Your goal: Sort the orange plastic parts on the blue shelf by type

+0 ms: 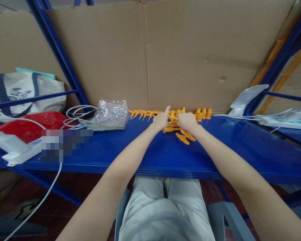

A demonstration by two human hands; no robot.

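Observation:
My left hand (161, 121) is at the back of the blue table among orange plastic parts, one digit pointing up and the other fingers curled and mostly hidden. Just to its right my right hand (187, 122) is closed at the same pile, its fingertips hidden too. Between the hands orange parts (173, 117) show, but what each hand grips is unclear. Nearer me lie a ridged orange piece (171, 129) and a curved orange handle-like piece (182, 138). Left of my hands runs a row of orange pieces with small metal springs (143, 113). Several orange caps (203, 114) stand at right.
A clear plastic bag (112, 113) lies left of the row, beside coiled white cables (76, 112). Further left are a red bag (37, 125), a cloth bag (37, 90) and a white power strip (22, 152). Cardboard (165, 57) backs the blue table (150, 154); blue posts flank it.

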